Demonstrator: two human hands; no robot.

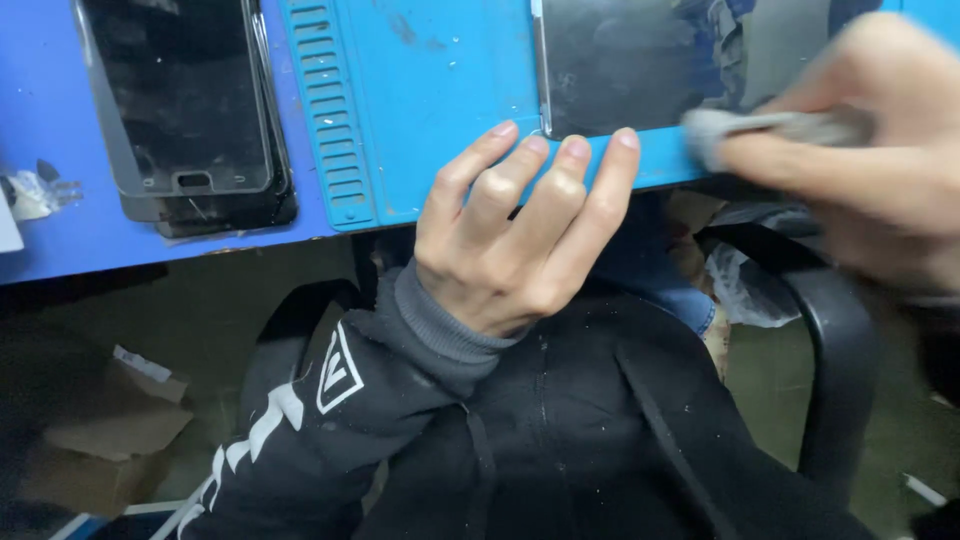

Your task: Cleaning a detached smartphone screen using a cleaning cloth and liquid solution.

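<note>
Head view. Left hand (520,235): fingers extended, nothing gripped, fingertips being pressed at the near edge of the phone panel (640,65), apparently to steady it on the blue work mat (430,100). Right hand (870,150), blurred: a grey cloth (770,128) is being pinched against the panel's near corner. Left of both hands, stacked dark phone screens (190,110) are being kept on the bench (60,200). Below: chair armrest (840,340), cardboard (100,420) on the floor.

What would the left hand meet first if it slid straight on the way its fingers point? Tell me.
The left hand points up across the blue ridged work mat. Its fingertips already sit at the near edge of the dark glossy flat panel, so probably that.
</note>
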